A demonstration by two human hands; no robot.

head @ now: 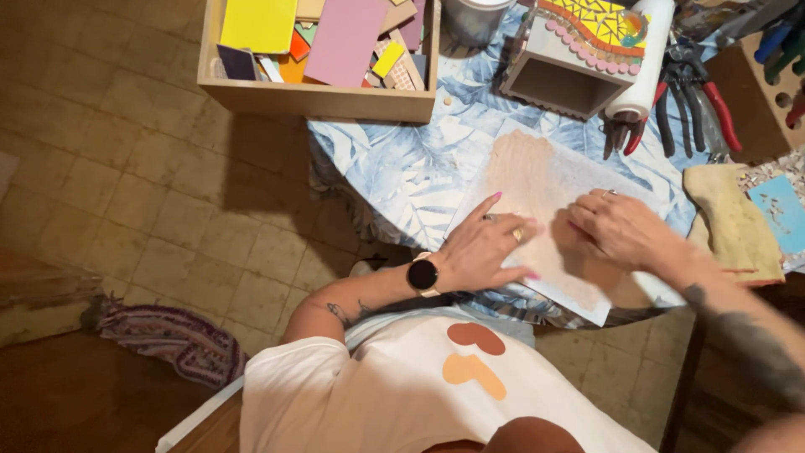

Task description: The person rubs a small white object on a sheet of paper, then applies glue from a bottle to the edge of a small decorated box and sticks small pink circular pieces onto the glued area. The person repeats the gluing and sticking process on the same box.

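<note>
On the pale sheet (537, 180), left hand (486, 247) and right hand (616, 226) press flat.

Upper left of the frame: a wooden box (319, 99) full of flat coloured tiles, yellow, pink, orange and purple among them. Beside it, top centre: the base of a grey tin (471, 18). Upper right: a small open-fronted wooden house shape (563, 77) topped with a yellow mosaic edged in pink dots, a white roll (644, 71) against it, then red-handled pliers (694, 101). Right edge: a tan cloth (736, 222) and a blue piece (783, 210), possibly tile. Under all this: a blue leaf-print tablecloth (402, 159). Lower left, on beige floor tiles (109, 184): a striped purple rug (172, 340).
</note>
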